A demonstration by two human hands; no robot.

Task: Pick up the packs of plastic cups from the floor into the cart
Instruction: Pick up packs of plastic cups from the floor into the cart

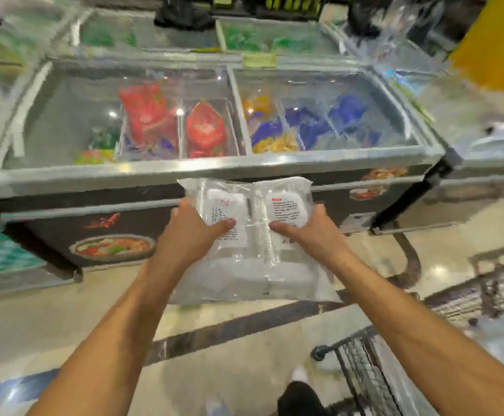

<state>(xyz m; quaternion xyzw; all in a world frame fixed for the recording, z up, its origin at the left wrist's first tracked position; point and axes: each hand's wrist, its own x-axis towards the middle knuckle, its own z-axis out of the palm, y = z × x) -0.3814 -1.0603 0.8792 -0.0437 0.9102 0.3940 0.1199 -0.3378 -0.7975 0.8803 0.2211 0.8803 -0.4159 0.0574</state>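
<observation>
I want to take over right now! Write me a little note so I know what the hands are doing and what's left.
Left hand: gripping the left side of the packs of plastic cups, thumb on top.
Right hand: gripping the right side, thumb on top.
Packs: two clear packs held side by side, lifted off the floor, in front of the freezer.
Cart: low on the right, beside the right arm.
Done: packs picked up.
Left: swing them right and set them in the cart. No other packs show on the floor in view.

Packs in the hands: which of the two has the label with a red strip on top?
The pack under the right hand; the label on the other pack, under the left hand, shows no such strip.
</observation>
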